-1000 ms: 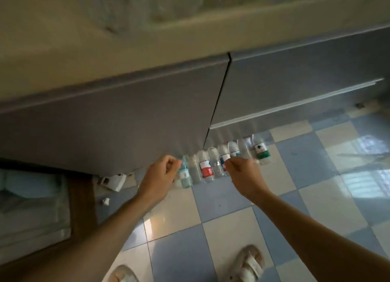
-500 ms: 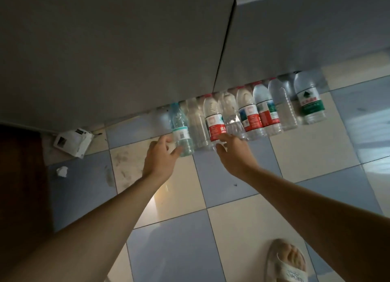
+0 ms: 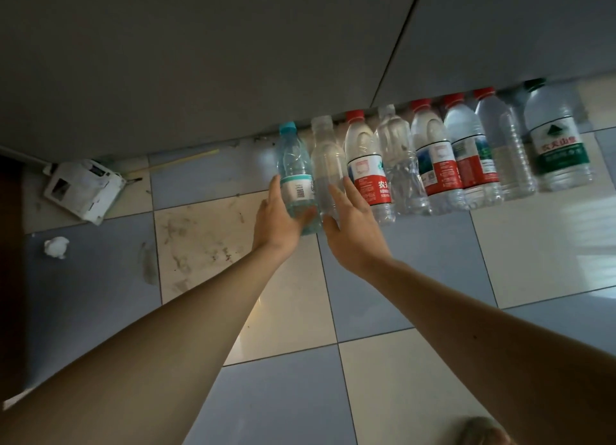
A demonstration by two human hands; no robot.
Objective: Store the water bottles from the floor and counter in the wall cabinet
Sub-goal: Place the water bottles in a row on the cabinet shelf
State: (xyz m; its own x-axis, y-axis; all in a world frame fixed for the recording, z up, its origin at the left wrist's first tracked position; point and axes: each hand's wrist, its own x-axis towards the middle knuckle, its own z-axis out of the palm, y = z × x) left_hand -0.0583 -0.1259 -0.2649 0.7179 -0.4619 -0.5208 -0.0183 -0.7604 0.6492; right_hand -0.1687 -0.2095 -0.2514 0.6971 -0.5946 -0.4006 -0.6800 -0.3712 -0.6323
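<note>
Head view: water bottles stand in a row on the tiled floor (image 3: 533, 254) against the cabinet base (image 3: 200, 61). The left hand (image 3: 276, 218), its grip released, touches the teal-capped bottle (image 3: 295, 171) at the row's left end. The right hand (image 3: 353, 224), grip also released, reaches the clear bottle (image 3: 326, 161) beside it.

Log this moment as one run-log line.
phase: reaching floor bottles | left hand: open, around teal-cap bottle | right hand: open, at clear unlabelled bottle | row: upright along cabinet base | nothing lifted

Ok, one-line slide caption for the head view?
Both hands reach the floor row: left hand cups the teal-capped bottle, right hand open at the clear bottle.
</note>
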